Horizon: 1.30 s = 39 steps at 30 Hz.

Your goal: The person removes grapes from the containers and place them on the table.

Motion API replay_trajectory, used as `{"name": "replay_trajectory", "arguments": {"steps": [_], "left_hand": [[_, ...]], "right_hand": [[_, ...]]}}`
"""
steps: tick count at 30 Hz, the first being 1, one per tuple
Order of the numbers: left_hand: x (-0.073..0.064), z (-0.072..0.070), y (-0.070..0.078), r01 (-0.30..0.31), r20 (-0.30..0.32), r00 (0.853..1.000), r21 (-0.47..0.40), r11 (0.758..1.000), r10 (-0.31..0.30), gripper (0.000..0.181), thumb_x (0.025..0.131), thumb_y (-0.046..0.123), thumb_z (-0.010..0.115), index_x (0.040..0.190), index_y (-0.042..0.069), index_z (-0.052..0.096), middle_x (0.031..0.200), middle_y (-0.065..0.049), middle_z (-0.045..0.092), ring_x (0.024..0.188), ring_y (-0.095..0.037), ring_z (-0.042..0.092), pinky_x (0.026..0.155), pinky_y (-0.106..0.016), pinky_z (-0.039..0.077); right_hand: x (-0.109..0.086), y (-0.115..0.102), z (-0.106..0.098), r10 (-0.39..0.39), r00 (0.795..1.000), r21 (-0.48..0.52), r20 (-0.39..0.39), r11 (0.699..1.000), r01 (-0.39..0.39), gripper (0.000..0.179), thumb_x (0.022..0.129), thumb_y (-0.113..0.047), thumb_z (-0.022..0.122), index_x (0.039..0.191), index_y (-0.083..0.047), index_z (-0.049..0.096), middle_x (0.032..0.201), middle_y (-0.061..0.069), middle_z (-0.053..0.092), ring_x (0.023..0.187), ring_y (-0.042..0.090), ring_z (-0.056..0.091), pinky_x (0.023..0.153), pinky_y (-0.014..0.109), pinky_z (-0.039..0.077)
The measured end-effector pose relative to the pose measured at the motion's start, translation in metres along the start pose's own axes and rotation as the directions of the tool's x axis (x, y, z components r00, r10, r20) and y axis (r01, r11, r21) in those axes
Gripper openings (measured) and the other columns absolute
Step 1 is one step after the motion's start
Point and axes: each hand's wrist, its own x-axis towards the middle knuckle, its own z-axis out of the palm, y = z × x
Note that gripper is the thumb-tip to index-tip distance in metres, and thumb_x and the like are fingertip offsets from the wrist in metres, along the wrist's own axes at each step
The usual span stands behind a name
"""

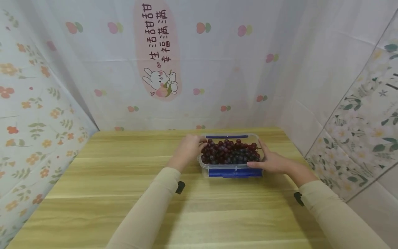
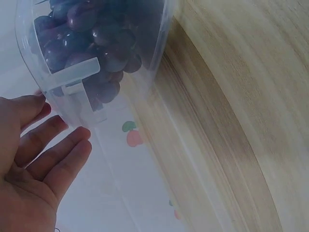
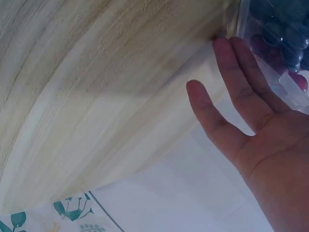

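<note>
A clear plastic food container (image 1: 203, 169) with blue latch flaps holds a heap of dark red grapes (image 1: 225, 152); no lid covers it. My left hand (image 1: 188, 148) is at its left end, thumb and forefinger pinching the rim corner. Below them in the left wrist view, the other fingers (image 2: 67, 157) are loosely bent, close to a translucent side flap (image 2: 82, 94). At the right end, my right hand (image 1: 272, 162) spans the near corner, its thumb resting along the front rim. Its straight fingers (image 3: 241, 79) lie against the container's side in the right wrist view.
The container stands on a wood-grain table (image 1: 124, 186), close to the far edge. Behind it hangs a white curtain (image 1: 214, 69) printed with fruit and a rabbit. Floral cloths (image 1: 40, 121) flank the left and right sides. Each sleeve has a black strap piece (image 1: 180, 187) at the wrist.
</note>
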Motion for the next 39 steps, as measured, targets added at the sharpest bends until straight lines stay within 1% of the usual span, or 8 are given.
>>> {"name": "replay_trajectory", "arguments": {"steps": [5,11,17,22,29,32,36,39], "left_hand": [[0.002,-0.002,0.005,-0.007,0.002,1.000,0.054,0.999,0.007,0.027,0.108,0.025,0.064,0.128,0.013,0.078,0.119,-0.006,0.081,0.100,-0.020,0.079,0.088,-0.035,0.064],[0.003,-0.003,0.019,-0.045,0.037,0.999,0.161,0.986,0.039,0.032,0.110,0.038,0.060,0.124,0.014,0.076,0.101,-0.003,0.081,0.082,-0.016,0.075,0.080,-0.036,0.063],[0.004,0.001,0.033,-0.099,0.141,0.988,0.218,0.971,0.069,0.055,0.108,0.055,0.056,0.146,0.016,0.066,0.131,-0.005,0.077,0.112,-0.023,0.076,0.100,-0.045,0.061],[0.006,0.003,0.039,-0.145,0.161,0.982,0.305,0.941,0.099,0.054,0.102,0.056,0.065,0.138,0.016,0.070,0.121,-0.003,0.077,0.114,-0.025,0.073,0.102,-0.048,0.060],[0.013,-0.001,0.043,-0.100,0.189,0.979,0.136,0.986,0.073,0.036,0.101,0.033,0.075,0.125,0.006,0.074,0.123,-0.012,0.072,0.114,-0.026,0.070,0.098,-0.037,0.061],[0.015,-0.006,0.043,-0.066,0.198,0.979,0.080,0.995,0.049,0.022,0.100,0.020,0.076,0.114,0.004,0.075,0.113,-0.010,0.072,0.101,-0.020,0.068,0.091,-0.033,0.060],[0.013,-0.010,0.044,-0.019,0.249,0.968,0.083,0.996,-0.002,0.012,0.095,0.015,0.077,0.096,0.004,0.070,0.093,-0.006,0.065,0.082,-0.017,0.055,0.076,-0.032,0.054],[0.011,-0.010,0.047,0.008,0.282,0.958,0.121,0.993,-0.042,0.021,0.094,0.019,0.078,0.107,0.004,0.071,0.100,-0.008,0.071,0.091,-0.020,0.062,0.081,-0.034,0.057]], "right_hand": [[0.001,0.002,-0.001,-0.001,1.000,-0.002,0.018,1.000,0.001,0.137,0.093,-0.075,0.064,0.164,-0.004,-0.029,0.134,0.037,0.066,0.121,0.044,0.071,0.104,0.060,0.055],[0.003,0.003,-0.001,0.001,1.000,0.012,0.027,1.000,-0.001,0.138,0.092,-0.076,0.065,0.164,-0.005,-0.030,0.136,0.037,0.066,0.122,0.043,0.070,0.105,0.060,0.054],[0.003,0.002,0.000,0.001,1.000,0.021,0.027,1.000,-0.002,0.138,0.092,-0.075,0.066,0.164,-0.006,-0.029,0.135,0.036,0.067,0.122,0.043,0.070,0.106,0.060,0.054],[0.002,0.001,-0.001,0.003,1.000,0.023,0.022,1.000,-0.004,0.138,0.092,-0.075,0.065,0.164,-0.005,-0.029,0.134,0.035,0.067,0.121,0.043,0.071,0.106,0.061,0.054],[0.000,0.001,-0.003,0.005,1.000,0.015,0.013,1.000,-0.006,0.138,0.093,-0.075,0.065,0.164,-0.003,-0.028,0.131,0.033,0.070,0.115,0.039,0.074,0.104,0.060,0.056],[0.000,0.001,-0.003,0.008,1.000,0.013,0.008,1.000,-0.008,0.138,0.092,-0.076,0.065,0.164,-0.003,-0.028,0.130,0.032,0.071,0.114,0.038,0.074,0.103,0.060,0.056],[0.001,0.002,-0.001,0.013,1.000,0.028,0.013,1.000,-0.013,0.138,0.092,-0.075,0.066,0.164,-0.005,-0.029,0.131,0.032,0.070,0.116,0.039,0.073,0.105,0.060,0.055],[0.002,0.002,0.001,0.012,1.000,0.041,0.019,0.999,-0.013,0.137,0.093,-0.074,0.066,0.164,-0.006,-0.030,0.132,0.032,0.069,0.116,0.039,0.073,0.104,0.060,0.055]]}}
